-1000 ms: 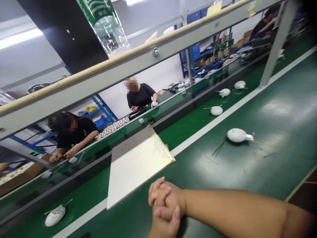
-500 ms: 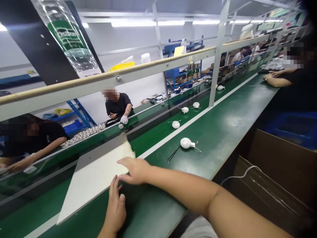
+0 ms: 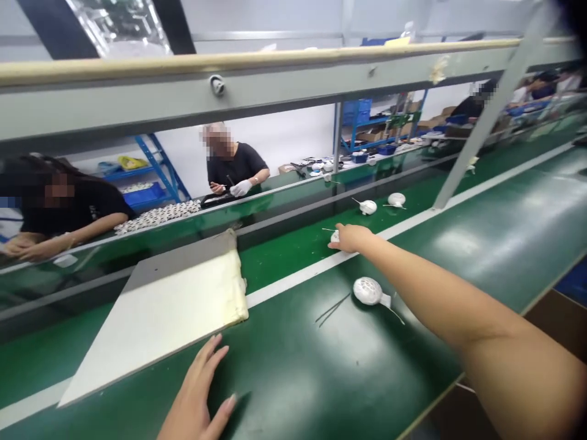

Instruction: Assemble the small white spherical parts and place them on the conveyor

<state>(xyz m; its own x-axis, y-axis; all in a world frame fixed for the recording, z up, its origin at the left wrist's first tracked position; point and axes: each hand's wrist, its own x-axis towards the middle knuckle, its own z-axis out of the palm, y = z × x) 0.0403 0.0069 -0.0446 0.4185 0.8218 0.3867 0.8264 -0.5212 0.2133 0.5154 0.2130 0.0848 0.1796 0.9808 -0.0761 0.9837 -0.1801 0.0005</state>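
Note:
My left hand point(image 3: 199, 391) is open, palm turned inward and thumb apart, just in front of the near edge of a pale flat board point(image 3: 160, 318). My right arm stretches forward across the bench. At its end my right hand point(image 3: 351, 238) has its fingers around a small white round piece point(image 3: 334, 236) with a thin wire, on the green belt; the hand covers most of it. Nearer to me lies a white oval piece with a honeycomb-patterned surface point(image 3: 367, 291), with a tab and wire at one end. Two thin dark strips point(image 3: 332, 310) lie beside it.
Two more white round pieces point(image 3: 367, 207) point(image 3: 397, 200) sit farther along the belt. A grey slanted post point(image 3: 488, 116) and a long overhead rail point(image 3: 284, 79) cross the view. Co-workers point(image 3: 236, 165) sit across the line, near rows of small white parts point(image 3: 158, 217).
My right hand has left the board's corner and moved forward right to the white round piece on the belt. My left hand has drawn back slightly. The view has turned and lowered.

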